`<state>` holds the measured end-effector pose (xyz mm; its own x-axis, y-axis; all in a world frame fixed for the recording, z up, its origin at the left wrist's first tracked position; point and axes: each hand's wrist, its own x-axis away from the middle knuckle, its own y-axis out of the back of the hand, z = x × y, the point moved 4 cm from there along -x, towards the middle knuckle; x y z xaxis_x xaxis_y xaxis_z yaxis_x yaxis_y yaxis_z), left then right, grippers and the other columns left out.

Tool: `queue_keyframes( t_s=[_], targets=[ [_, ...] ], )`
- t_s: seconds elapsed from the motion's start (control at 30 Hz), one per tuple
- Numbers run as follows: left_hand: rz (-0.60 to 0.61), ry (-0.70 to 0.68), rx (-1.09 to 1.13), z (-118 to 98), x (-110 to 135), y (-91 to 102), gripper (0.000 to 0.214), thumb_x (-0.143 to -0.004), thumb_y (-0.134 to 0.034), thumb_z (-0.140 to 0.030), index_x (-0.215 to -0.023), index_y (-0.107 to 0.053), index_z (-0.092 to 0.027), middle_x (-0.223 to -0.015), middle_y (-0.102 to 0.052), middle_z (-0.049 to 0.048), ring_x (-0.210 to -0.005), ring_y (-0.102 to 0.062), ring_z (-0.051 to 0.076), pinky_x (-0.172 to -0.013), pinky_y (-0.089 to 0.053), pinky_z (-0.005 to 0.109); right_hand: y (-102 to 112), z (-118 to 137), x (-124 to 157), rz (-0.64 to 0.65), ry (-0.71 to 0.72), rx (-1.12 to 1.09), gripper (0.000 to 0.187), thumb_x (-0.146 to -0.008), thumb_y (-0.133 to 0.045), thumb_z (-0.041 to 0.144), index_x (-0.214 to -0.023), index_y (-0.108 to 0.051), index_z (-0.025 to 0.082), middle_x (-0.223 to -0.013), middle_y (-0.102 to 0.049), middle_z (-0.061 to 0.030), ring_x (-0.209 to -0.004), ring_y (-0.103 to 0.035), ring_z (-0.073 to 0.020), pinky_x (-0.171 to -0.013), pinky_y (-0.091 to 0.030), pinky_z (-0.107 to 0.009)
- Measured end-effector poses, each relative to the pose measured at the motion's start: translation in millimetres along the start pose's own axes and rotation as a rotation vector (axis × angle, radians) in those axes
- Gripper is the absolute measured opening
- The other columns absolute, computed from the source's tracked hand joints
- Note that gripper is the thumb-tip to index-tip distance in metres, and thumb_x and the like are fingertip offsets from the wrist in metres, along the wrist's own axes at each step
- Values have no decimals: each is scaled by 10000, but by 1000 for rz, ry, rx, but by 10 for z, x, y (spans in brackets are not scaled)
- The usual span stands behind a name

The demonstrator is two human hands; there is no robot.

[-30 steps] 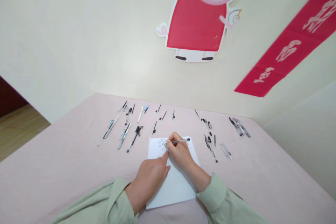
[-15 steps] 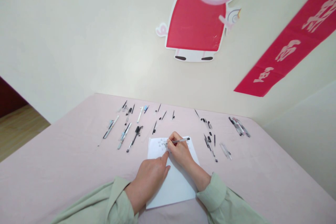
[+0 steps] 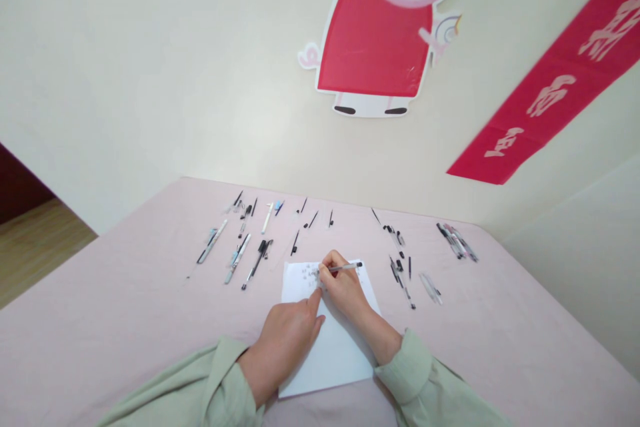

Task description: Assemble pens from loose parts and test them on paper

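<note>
A white sheet of paper (image 3: 335,347) lies on the pink tablecloth (image 3: 125,320) in front of me. My right hand (image 3: 343,290) is closed round a pen (image 3: 344,268) with its tip on the top part of the sheet, among small dark marks (image 3: 307,273). My left hand (image 3: 287,340) rests flat on the paper's left side, fingers together, forefinger pointing toward the pen tip. It holds nothing. Both sleeves are pale green.
Several pens and pen parts lie in rows beyond the paper: a group on the left (image 3: 240,253), a few at the middle (image 3: 305,220), more on the right (image 3: 400,267) and far right (image 3: 457,241). A wall with a cartoon cutout (image 3: 380,47) and red banner (image 3: 550,87) stands behind.
The pen in my right hand has shifted slightly over the marks at the top of the sheet. My left hand has stayed where it was.
</note>
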<state>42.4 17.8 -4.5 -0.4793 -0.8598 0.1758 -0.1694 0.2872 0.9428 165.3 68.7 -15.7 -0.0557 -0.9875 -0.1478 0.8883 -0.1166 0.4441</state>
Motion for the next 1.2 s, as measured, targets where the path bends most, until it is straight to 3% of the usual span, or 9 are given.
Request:
queue_keyframes(
  t_s=[0.83, 0.97, 1.1, 1.2],
  targets=[
    [37, 8, 6, -25, 18, 65, 445, -921, -416, -247, -1353, -465, -151, -1009, -739, 148, -868, -710, 323, -715, -533, 403, 45, 34, 2, 1, 4, 25, 142, -754, -458, 176, -622, -433, 221, -553, -434, 62, -556, -450, -127, -555, -315, -252],
    [44, 17, 33, -15, 27, 50, 457, -919, -416, -249, -1366, -451, -157, -1033, -733, 146, -899, -702, 327, -737, -527, 415, 79, -54, -27, -45, -18, -132, 141, -798, -480, 236, -661, -448, 223, -564, -462, 59, -553, -459, -126, -561, -346, -251],
    [-96, 26, 221, 59, 21, 53, 430, -913, -406, -242, -1335, -471, -193, -1181, -675, 126, -982, -677, 277, -806, -509, 383, 123, -152, -77, -104, -73, -311, 191, -836, -516, 343, -697, -465, 223, -561, -495, 56, -508, -438, -114, -526, -356, -240],
    [-246, 53, 439, 177, -30, 66, 376, -887, -387, -198, -1236, -526, -191, -1131, -677, 103, -938, -667, 223, -821, -494, 339, 130, -161, -99, -115, -85, -371, 228, -838, -547, 397, -710, -480, 220, -546, -488, 59, -469, -399, -101, -484, -329, -226]
  ],
)
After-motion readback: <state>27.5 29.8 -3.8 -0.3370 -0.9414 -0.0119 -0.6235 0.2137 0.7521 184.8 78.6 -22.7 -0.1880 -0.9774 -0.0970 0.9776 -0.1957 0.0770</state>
